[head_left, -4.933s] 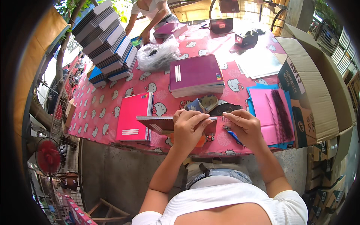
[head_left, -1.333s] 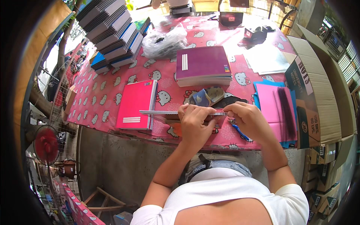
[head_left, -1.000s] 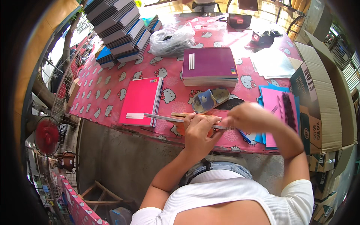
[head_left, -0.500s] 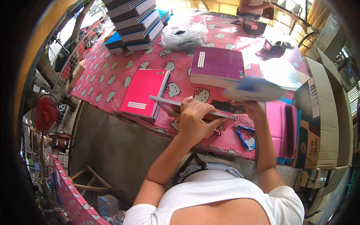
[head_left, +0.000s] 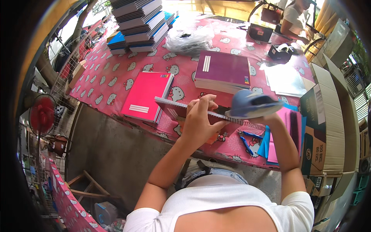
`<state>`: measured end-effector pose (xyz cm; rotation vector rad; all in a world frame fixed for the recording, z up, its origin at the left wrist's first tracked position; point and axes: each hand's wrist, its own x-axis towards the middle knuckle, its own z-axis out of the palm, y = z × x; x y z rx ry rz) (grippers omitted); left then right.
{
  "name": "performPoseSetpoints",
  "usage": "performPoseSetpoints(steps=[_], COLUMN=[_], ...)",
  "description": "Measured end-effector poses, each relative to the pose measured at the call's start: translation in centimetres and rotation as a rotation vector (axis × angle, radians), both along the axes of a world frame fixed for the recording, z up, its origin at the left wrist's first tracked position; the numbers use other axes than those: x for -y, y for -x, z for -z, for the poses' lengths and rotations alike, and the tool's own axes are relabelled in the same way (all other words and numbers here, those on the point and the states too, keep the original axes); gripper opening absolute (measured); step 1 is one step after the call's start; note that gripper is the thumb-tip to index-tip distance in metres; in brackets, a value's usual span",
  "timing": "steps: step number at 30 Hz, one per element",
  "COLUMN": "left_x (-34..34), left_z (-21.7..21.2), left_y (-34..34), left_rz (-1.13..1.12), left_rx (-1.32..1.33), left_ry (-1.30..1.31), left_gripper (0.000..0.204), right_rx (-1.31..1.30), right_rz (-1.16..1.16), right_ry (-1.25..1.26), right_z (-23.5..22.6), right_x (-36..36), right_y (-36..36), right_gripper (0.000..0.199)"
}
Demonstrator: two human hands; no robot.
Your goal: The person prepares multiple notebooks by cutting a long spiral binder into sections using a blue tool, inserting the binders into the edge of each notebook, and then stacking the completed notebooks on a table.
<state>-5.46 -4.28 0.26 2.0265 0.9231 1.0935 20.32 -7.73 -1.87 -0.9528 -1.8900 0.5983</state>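
My left hand (head_left: 199,116) grips a notebook (head_left: 170,106) with a dark cover, its bound edge turned upward. The fingers lie over the top edge and the thumb presses the near side. Along the right part of that edge runs a spiral coil (head_left: 253,125), its loose end trailing past the notebook. My right hand (head_left: 267,118) is at this coil end, holding a blue slipper-shaped item (head_left: 253,103) with a pale underside against or just above the edge. Its fingers are mostly hidden by the item. Blue-handled pliers (head_left: 246,144) lie just in front.
A pink spiral notebook (head_left: 148,94) lies left, a stack of purple notebooks (head_left: 223,69) beyond. Pink covers and dark coils (head_left: 284,135) lie right, beside an open cardboard box (head_left: 324,127). Tall notebook stacks (head_left: 141,27) and a plastic bag (head_left: 189,38) stand farther back. Another person (head_left: 293,21) is at the far right.
The blue slipper-shaped item has come down and left to the notebook's coil edge with my right hand. My left hand keeps its hold. The other person has moved right.
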Motion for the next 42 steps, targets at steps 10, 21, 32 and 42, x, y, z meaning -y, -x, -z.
performPoseSetpoints(steps=[10, 21, 32, 42], left_x=[-1.6, -4.1, -4.8, -6.2], left_z=[-0.2, 1.8, 0.9, 1.0], left_y=[3.5, 4.7, 6.9, 8.4], left_rz=[-0.269, -0.174, -0.283, -0.325], left_rx=[-0.435, -0.182, -0.270, -0.122], left_ry=[-0.329, -0.299, -0.263, -0.244], left_gripper=[0.040, 0.042, 0.041, 0.044], right_rx=[-0.218, 0.132, 0.033, 0.052], right_rz=[0.099, 0.101, 0.003, 0.019], right_ry=[0.464, 0.274, 0.267, 0.459], right_z=[-0.8, 0.3, -0.9, -0.9], right_x=[-2.1, -3.8, -5.9, -8.3], right_y=[2.7, 5.0, 7.3, 10.6], right_gripper=[0.062, 0.048, 0.059, 0.064])
